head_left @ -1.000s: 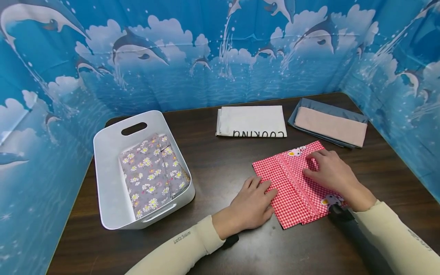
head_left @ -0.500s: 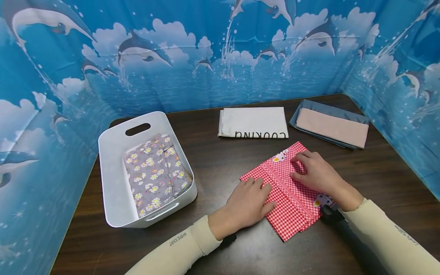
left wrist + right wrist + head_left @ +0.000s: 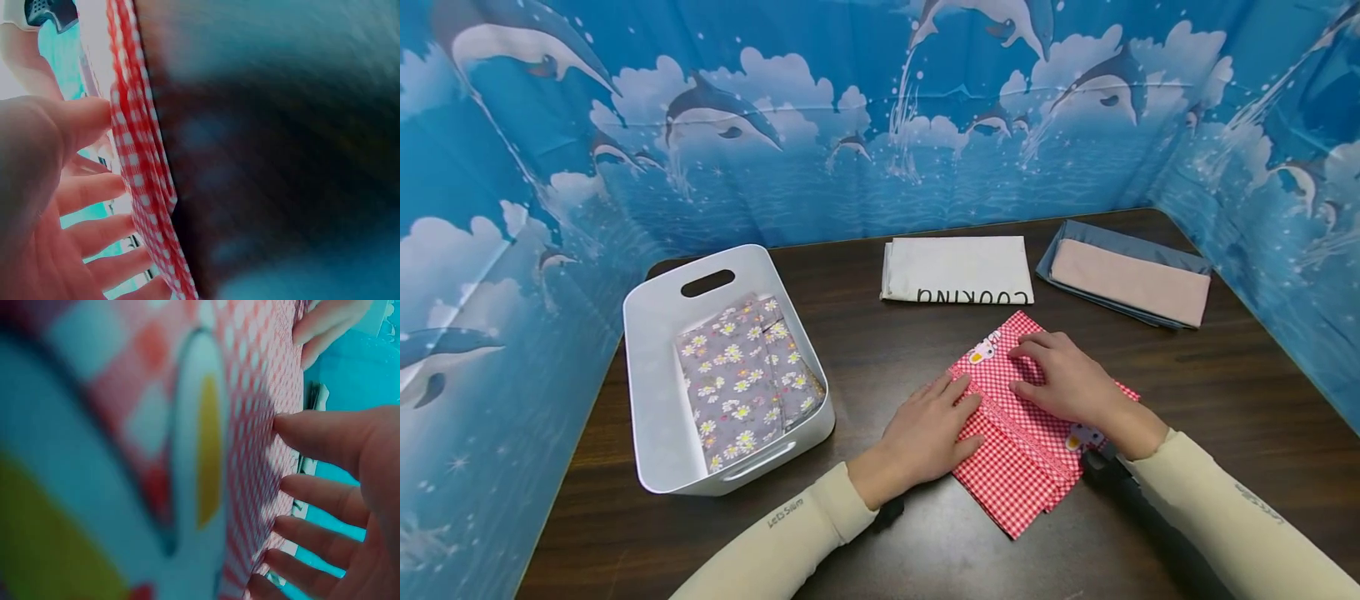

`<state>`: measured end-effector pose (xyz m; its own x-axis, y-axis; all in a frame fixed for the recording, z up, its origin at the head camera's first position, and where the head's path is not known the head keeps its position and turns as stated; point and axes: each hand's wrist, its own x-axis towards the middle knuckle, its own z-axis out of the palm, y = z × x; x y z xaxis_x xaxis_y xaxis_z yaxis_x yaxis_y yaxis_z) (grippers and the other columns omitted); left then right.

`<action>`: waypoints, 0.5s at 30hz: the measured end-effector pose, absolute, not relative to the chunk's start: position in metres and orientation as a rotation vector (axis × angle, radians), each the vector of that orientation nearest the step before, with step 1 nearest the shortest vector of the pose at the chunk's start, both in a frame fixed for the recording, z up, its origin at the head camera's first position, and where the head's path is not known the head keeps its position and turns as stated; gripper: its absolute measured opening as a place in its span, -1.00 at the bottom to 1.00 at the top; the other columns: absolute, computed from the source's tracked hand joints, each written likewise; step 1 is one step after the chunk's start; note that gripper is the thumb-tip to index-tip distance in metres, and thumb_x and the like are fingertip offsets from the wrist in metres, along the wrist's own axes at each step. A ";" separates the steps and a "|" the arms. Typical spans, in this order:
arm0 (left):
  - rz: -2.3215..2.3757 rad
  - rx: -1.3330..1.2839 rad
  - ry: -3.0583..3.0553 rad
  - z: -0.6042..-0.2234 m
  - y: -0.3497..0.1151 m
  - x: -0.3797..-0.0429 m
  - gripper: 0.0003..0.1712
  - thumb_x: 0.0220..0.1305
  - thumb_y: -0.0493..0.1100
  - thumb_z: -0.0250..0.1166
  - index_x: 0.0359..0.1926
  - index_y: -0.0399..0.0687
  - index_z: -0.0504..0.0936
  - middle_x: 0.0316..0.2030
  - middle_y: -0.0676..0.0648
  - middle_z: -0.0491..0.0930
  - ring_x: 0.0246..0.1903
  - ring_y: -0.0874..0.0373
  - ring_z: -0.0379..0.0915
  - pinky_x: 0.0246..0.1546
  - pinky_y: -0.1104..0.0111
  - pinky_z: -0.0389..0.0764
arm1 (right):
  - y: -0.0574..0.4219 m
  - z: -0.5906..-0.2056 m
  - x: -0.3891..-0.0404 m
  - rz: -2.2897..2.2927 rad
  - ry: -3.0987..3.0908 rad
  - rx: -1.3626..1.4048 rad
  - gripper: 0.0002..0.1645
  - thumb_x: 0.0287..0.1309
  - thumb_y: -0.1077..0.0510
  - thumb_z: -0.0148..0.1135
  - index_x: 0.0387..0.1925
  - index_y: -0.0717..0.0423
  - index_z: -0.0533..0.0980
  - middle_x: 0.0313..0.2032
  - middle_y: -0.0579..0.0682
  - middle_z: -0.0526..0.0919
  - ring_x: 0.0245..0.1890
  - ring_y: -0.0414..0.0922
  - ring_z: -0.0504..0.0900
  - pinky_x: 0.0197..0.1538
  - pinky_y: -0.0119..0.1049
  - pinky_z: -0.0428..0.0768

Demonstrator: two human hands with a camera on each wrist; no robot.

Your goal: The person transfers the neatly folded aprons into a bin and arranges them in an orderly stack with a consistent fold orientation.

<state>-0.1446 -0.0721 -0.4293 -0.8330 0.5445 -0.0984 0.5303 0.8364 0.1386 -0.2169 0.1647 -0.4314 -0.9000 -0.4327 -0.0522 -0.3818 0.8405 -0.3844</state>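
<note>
A folded red-and-white checked cloth (image 3: 1011, 492) with rabbit patches and a lace-like trim lies turned at an angle on the dark table. On its left edge rests my left hand (image 3: 928, 433), fingers spread and fairly straight. In the left wrist view, that thumb and the fingertips touch the layered edge of the checked cloth (image 3: 137, 156). My right hand (image 3: 1063, 379) bends over the cloth's upper right part. The right wrist view shows its fingertips set against the checked fabric (image 3: 250, 425), pressing it without pinching; a rabbit patch fills the near part.
A white basket (image 3: 655, 400) on the left holds folded grey daisy-print cloth (image 3: 737, 383). Behind the hands lie a folded white cloth (image 3: 958, 262) lettered "COOKING" and a folded blue-grey and pink cloth (image 3: 1131, 279). Dolphin-print curtains (image 3: 820, 167) enclose the dark wooden table (image 3: 865, 333).
The checked cloth has slid left and turned counterclockwise under both hands. My right hand has moved left with it; the left hand stays at the edge. The head view has shifted slightly.
</note>
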 end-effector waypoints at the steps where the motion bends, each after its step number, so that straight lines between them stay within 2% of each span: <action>1: 0.138 0.859 2.887 -0.430 -0.072 -0.144 -0.34 0.59 0.21 0.22 0.52 0.00 0.51 0.57 -0.17 0.39 0.59 -0.14 0.30 0.55 0.08 0.42 | 0.165 -0.432 -0.216 -0.563 2.885 -0.640 -0.39 0.28 0.00 0.52 0.27 0.18 0.63 0.38 0.36 0.53 0.41 0.36 0.44 0.30 0.43 0.54; 5: 0.019 0.873 2.934 -0.432 -0.073 -0.141 -0.33 0.58 0.28 0.20 0.48 0.02 0.55 0.51 -0.17 0.47 0.51 -0.14 0.42 0.42 0.08 0.56 | 0.171 -0.430 -0.215 -0.568 2.904 -0.620 -0.38 0.27 -0.03 0.53 0.26 0.18 0.64 0.40 0.37 0.51 0.44 0.37 0.41 0.33 0.45 0.51; 8: -0.064 0.877 2.986 -0.431 -0.074 -0.138 -0.39 0.56 0.31 0.20 0.35 0.05 0.63 0.34 -0.13 0.61 0.36 -0.10 0.56 0.22 0.11 0.70 | 0.177 -0.428 -0.215 -0.566 2.919 -0.593 -0.39 0.24 -0.03 0.54 0.24 0.17 0.66 0.39 0.37 0.51 0.43 0.37 0.41 0.33 0.45 0.51; 12: -0.140 0.866 3.026 -0.429 -0.073 -0.135 -0.47 0.54 0.33 0.21 0.17 0.09 0.68 0.08 -0.05 0.65 0.17 -0.02 0.60 0.00 0.17 0.73 | 0.181 -0.429 -0.216 -0.563 2.923 -0.591 -0.36 0.21 -0.03 0.55 0.25 0.18 0.65 0.40 0.38 0.50 0.42 0.38 0.41 0.32 0.45 0.51; 15: -0.160 0.836 3.028 -0.427 -0.072 -0.134 -0.48 0.54 0.34 0.21 0.13 0.08 0.70 0.02 -0.04 0.64 0.12 0.00 0.59 -0.04 0.19 0.72 | 0.181 -0.431 -0.217 -0.554 2.946 -0.611 -0.35 0.22 -0.02 0.55 0.25 0.21 0.65 0.40 0.40 0.49 0.42 0.40 0.41 0.35 0.46 0.49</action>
